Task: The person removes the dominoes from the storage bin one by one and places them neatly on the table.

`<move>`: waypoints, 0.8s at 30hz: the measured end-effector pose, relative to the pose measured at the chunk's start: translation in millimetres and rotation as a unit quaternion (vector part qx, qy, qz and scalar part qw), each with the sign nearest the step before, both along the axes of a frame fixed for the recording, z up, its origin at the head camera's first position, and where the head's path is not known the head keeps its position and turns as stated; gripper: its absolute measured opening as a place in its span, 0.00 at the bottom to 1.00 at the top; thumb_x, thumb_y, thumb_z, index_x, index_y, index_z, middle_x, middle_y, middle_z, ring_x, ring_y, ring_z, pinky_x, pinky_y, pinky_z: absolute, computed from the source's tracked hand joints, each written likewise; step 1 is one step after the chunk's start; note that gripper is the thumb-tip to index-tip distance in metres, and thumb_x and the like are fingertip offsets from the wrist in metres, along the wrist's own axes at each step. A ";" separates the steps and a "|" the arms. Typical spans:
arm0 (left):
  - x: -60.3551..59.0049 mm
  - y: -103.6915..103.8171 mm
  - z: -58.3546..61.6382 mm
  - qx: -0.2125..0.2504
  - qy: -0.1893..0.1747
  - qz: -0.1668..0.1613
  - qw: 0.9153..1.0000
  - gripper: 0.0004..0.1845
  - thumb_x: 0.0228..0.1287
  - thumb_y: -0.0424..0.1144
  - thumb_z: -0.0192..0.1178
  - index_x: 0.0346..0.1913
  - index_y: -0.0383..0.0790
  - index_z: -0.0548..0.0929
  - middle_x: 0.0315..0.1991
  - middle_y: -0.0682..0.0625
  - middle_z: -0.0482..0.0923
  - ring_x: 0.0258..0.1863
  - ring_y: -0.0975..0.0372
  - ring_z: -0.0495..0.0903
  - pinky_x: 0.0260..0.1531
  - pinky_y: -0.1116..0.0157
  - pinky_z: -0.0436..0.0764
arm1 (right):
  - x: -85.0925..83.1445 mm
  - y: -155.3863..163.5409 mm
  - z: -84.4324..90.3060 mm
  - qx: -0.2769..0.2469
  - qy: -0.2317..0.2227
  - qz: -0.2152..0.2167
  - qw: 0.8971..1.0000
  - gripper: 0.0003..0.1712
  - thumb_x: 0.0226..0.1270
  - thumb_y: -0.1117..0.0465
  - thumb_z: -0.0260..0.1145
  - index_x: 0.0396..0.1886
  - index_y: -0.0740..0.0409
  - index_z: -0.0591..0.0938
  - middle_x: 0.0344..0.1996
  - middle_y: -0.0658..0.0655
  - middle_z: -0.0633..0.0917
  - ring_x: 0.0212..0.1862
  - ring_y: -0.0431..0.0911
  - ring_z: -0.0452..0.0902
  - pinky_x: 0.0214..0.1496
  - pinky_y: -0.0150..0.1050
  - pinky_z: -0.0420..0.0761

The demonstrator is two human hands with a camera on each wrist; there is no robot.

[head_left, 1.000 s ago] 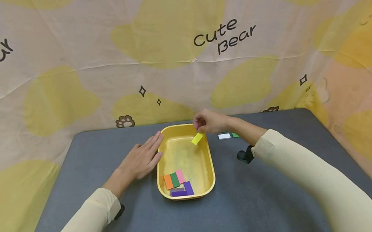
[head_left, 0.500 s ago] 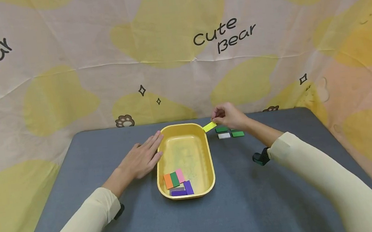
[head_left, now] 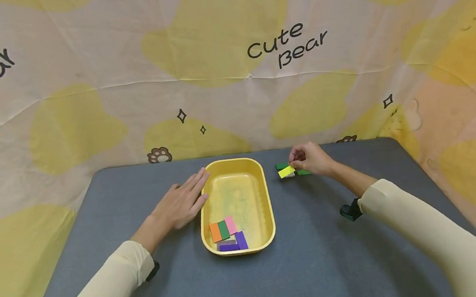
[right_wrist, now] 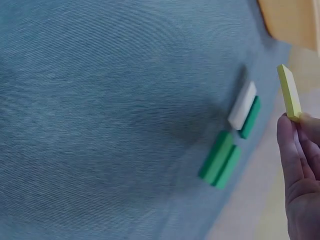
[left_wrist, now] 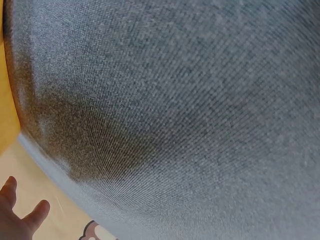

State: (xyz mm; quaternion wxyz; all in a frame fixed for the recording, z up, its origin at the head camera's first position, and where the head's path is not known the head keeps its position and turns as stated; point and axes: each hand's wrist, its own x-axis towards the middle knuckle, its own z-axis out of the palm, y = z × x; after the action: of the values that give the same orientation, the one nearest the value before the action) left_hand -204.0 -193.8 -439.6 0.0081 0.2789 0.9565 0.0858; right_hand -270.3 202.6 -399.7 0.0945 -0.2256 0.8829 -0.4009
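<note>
In the head view, we see the right hand (head_left: 312, 159) right of centre, thumb and fingers pinching a yellow block (head_left: 286, 172). The right wrist view shows us that block held clear of the white block (right_wrist: 243, 106) and three green blocks (right_wrist: 216, 155) on the tabletop (head_left: 235, 284). Left of centre, the left hand (head_left: 182, 200) has straight fingers at the rim of a yellow tray (head_left: 243, 196), gripping nothing.

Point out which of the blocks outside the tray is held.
The yellow block, pinched in the right grip; the white block and three green blocks lie on the table.
</note>
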 end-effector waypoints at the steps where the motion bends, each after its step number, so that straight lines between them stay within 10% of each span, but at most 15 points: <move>1: -0.3 -0.1 -0.2 -0.001 0.000 -0.001 1.000 0.35 0.79 0.53 0.41 0.80 0.43 0.48 0.80 0.49 0.45 0.77 0.54 0.54 0.62 0.41 0.66 | -2.1 4.1 -6.7 0.001 -0.002 -0.003 1.000 0.04 0.66 0.74 0.66 0.36 0.75 0.80 0.32 0.67 0.84 0.35 0.58 0.83 0.41 0.53 0.84; 8: -0.2 0.1 0.9 -0.002 0.001 -0.001 1.000 0.34 0.80 0.53 0.40 0.80 0.43 0.48 0.80 0.48 0.45 0.77 0.54 0.54 0.63 0.41 0.66 | -3.1 12.5 -31.3 0.022 0.003 -0.017 1.000 0.02 0.64 0.74 0.67 0.33 0.68 0.81 0.29 0.60 0.84 0.30 0.47 0.79 0.31 0.35 0.79; 24: 0.9 -0.7 0.6 0.002 0.005 -0.004 1.000 0.34 0.79 0.52 0.41 0.80 0.42 0.49 0.80 0.47 0.46 0.76 0.53 0.55 0.62 0.41 0.66 | 2.5 12.3 -43.9 0.032 0.003 -0.027 0.999 0.04 0.63 0.75 0.67 0.31 0.68 0.80 0.26 0.59 0.84 0.29 0.47 0.80 0.31 0.35 0.80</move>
State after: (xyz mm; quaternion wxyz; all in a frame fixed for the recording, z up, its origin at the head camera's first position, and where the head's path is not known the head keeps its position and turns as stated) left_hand -203.1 -194.5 -439.0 0.0026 0.2827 0.9553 0.0863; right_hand -267.8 214.9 -443.6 0.0886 -0.1997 0.9011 -0.3746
